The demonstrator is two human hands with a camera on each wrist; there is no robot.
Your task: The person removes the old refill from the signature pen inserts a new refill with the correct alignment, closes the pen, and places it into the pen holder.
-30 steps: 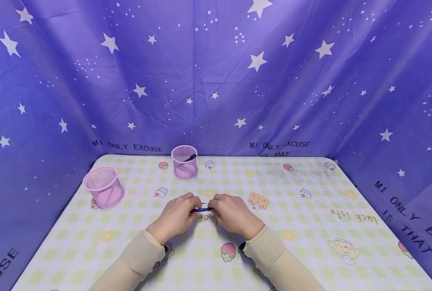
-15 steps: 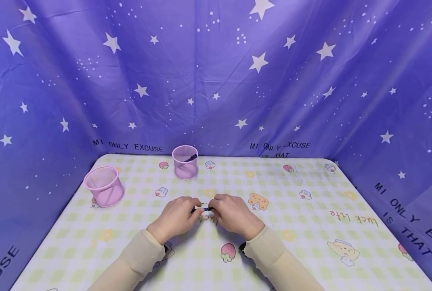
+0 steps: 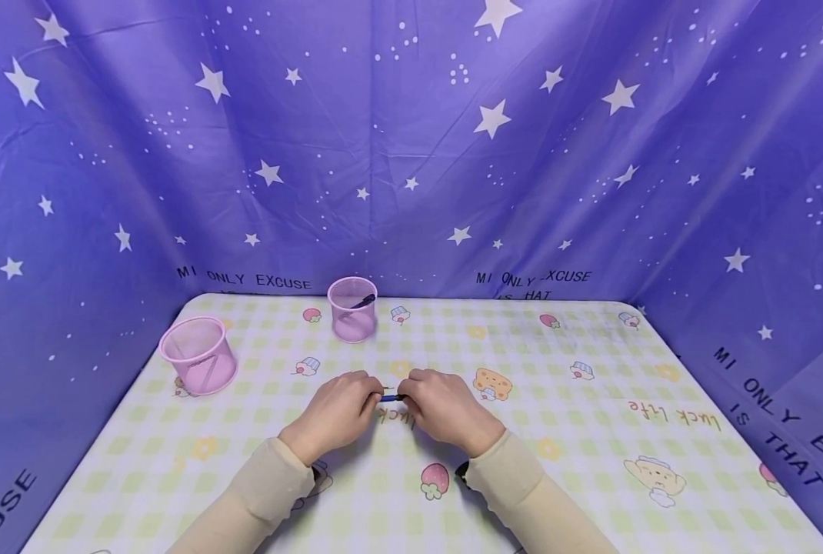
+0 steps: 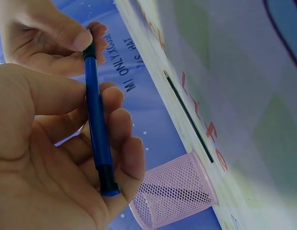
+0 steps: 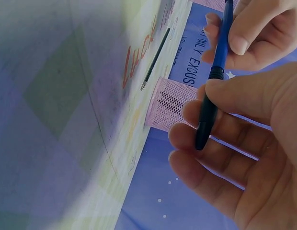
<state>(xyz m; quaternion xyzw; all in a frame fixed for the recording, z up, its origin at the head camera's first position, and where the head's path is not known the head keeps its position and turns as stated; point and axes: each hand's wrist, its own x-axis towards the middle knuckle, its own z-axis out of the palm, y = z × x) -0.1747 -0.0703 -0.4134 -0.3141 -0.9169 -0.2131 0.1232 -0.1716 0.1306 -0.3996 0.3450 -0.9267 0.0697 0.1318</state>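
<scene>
Between my two hands a pen with a blue barrel and a dark grip end [image 4: 97, 115] is held above the table. My left hand [image 3: 335, 412] pinches the blue barrel between thumb and fingers. My right hand [image 3: 449, 412] grips the dark end, thumb on top and fingers below, as the right wrist view shows. In that view the blue and dark parts [image 5: 206, 115] meet. On the table beyond the hands lies a thin dark pen refill [image 4: 189, 117] with a metal tip; the hands mostly hide it in the head view.
A pink mesh pen cup [image 3: 353, 323] with a dark pen leaning inside stands near the back edge. Another pink mesh cup [image 3: 207, 375] is at the left. A checked, printed cloth [image 3: 591, 431] covers the table. Starry blue curtains [image 3: 411, 138] hang around it.
My left thumb lay stretched further along the barrel half a second ago and has drawn back, showing more blue. My right hand stays in place. The cups have not moved.
</scene>
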